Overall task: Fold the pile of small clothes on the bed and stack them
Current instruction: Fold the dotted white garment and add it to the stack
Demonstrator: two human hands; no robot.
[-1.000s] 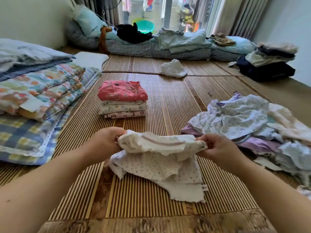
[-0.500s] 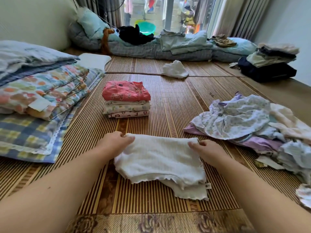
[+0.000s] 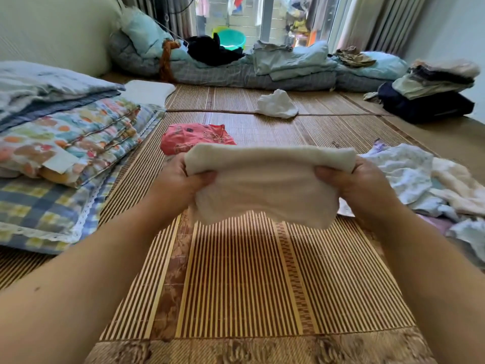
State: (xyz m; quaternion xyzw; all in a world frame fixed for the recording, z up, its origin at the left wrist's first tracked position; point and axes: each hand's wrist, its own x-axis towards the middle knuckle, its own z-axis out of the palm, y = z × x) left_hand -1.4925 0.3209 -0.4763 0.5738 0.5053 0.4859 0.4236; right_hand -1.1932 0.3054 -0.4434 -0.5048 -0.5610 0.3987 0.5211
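Both hands had it! The folded cream-white knit garment (image 3: 267,185) hung in the air between them, clear of the striped bamboo mat (image 3: 249,271) on the bed. The left hand (image 3: 181,177) pinched its left end, thumb on the near face and fingers tucked behind; the right hand (image 3: 359,185) pinched the right end the same way. So the bundle's long axis ran straight across, side to side, folded edge up and the loose wavy hem drooping below.

And where was it headed, by the look of it? The small stack of folded clothes topped by a coral-pink printed piece (image 3: 194,139) sat on the mat just beyond the bundle, ahead and off to the left. Only that pink top showed; the garment hid the layers under it. The left hand was plainly the nearer one, almost in front of the stack, while the right hand sat well over to the other side. The stack's longer side also seemed to run across, so I judged the bundle needed no turn, only a carry forward and leftward before being lowered flat on top.

Out to the right lay the unfolded heap of pale printed and peach small clothes (image 3: 409,174), close beside the right hand, with plenty left to fold. The risk, as I read it: that soft hem sagging open on the way down
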